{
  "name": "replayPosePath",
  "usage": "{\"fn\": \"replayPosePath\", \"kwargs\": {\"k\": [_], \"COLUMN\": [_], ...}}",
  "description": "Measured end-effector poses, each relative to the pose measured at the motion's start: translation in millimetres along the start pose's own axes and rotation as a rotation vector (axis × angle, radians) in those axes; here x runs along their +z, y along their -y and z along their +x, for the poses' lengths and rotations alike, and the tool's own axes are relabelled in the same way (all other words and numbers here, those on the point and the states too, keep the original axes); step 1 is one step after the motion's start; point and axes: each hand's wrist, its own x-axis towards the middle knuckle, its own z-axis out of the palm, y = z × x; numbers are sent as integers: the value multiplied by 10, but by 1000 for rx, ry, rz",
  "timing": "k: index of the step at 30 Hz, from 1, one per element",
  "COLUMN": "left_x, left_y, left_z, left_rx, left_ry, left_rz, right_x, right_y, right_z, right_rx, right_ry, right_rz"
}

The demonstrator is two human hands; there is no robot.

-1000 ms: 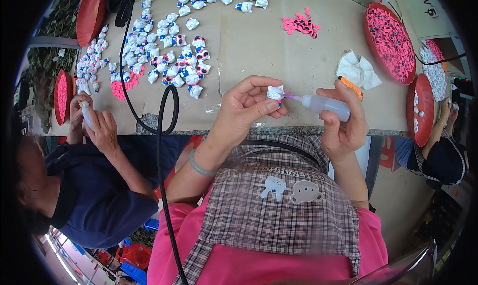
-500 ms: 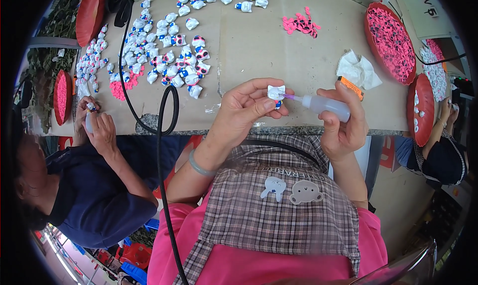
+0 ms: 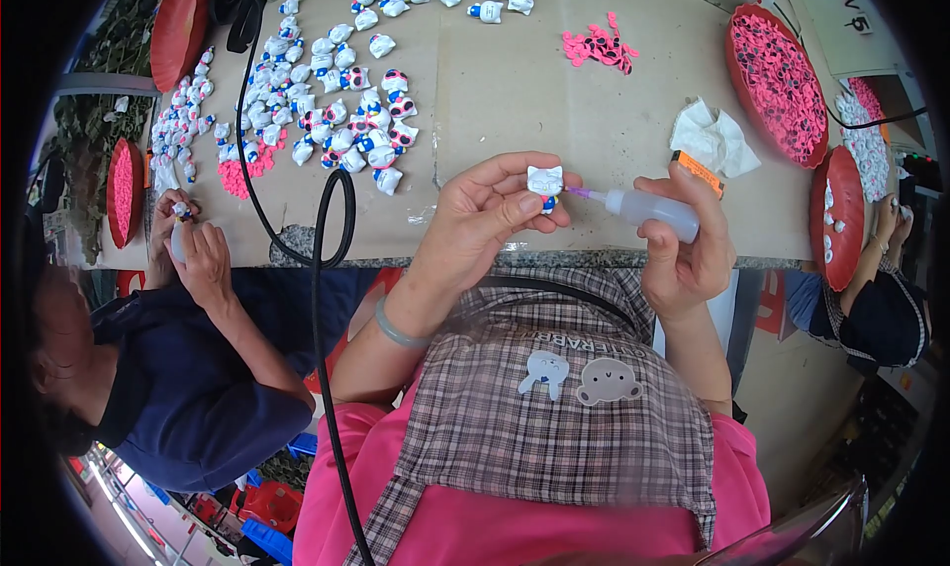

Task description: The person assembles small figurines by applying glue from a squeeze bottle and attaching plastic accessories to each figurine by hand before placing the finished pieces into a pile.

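Colours and patterns of a work table and of the clothing beside it.
Table: beige, with speckled grey along its near edge. Toy above that edge: white, with blue below the head. Bottle: translucent white; nozzle, purple. Toys toward the left edge: white and blue, several patched pink and black. Loose pieces near the far edge: bright pink, some marked black. Dish at the right edge: red, its contents pink and black. Tissue: white. Packet: orange and black. Cable: black. Apron: dark-and-pale plaid. Shirt: bright pink. Bracelet: pale grey-green. Co-worker's sleeve: navy.
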Motion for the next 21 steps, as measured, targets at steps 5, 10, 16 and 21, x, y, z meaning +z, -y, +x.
{"fn": "replayPosePath", "kwargs": {"k": [5, 10, 16, 21], "left_x": [12, 0, -9, -40], "left_y": [21, 29, 32, 44], "left_z": [24, 21, 39, 47], "left_rx": [9, 11, 1, 3], "left_ry": [-25, -4, -2, -17], "left_rz": [-28, 2, 2, 12], "right_x": [17, 63, 52, -22], "right_y": [34, 3, -49, -306], "right_z": [-8, 3, 30, 220], "right_rx": [59, 95, 259, 538], "right_ry": [6, -11, -79, -183], "right_rz": [53, 124, 367, 760]}}
